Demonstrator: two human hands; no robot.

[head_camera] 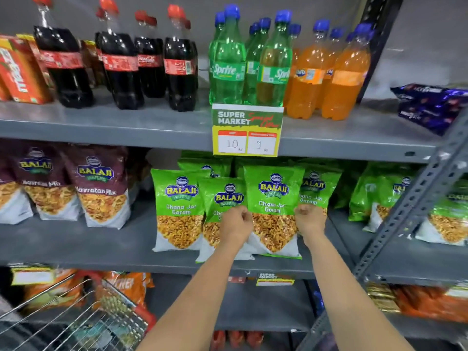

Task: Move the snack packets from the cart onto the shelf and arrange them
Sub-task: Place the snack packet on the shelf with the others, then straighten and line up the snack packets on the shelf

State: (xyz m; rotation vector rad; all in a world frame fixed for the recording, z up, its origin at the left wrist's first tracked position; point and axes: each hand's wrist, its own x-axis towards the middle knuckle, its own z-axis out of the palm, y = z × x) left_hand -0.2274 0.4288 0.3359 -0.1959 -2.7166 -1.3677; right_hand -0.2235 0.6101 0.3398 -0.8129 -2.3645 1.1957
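From your head view, your left hand (235, 224) and right hand (309, 220) have their fingers clamped on the side edges of a green snack packet (274, 211) standing on the middle shelf (101, 244). It looks light, crinkly and slippery; pinch the edges, not the brittle contents.

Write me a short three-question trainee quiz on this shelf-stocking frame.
1. True or false: both hands grip the same green packet.
2. Which bottles stand directly above the price sign? A) cola B) Sprite C) orange soda
3. Fill in: the maroon Navratan Mix packets stand to the ____ of the green ones.

Key: 1 true, the left hand and right hand hold its two sides; 2 B, the Sprite bottles; 3 left.
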